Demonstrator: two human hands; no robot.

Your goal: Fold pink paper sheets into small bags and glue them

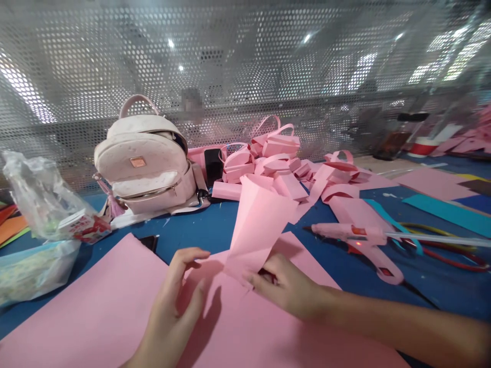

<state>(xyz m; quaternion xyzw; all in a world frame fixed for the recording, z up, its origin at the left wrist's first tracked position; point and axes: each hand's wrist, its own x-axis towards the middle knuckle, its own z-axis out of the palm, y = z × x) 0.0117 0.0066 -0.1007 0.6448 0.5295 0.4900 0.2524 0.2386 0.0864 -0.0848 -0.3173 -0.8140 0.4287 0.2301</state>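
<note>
A rolled piece of pink paper, wider at its top and narrow below, stands tilted over the pink sheets. My right hand is closed on its lower right side, thumb in front; the other fingers are partly hidden. Just left of the roll is my left hand, its fingers curved and apart, with nothing between them. Under both hands lies a large flat pink sheet, and another pink sheet spreads out at the left.
Right of the roll lies a pink glue gun with a lit red light and a clear glue stick. Folded pink paper pieces are heaped behind. A white backpack, a black phone and a plastic bag stand along the back and left.
</note>
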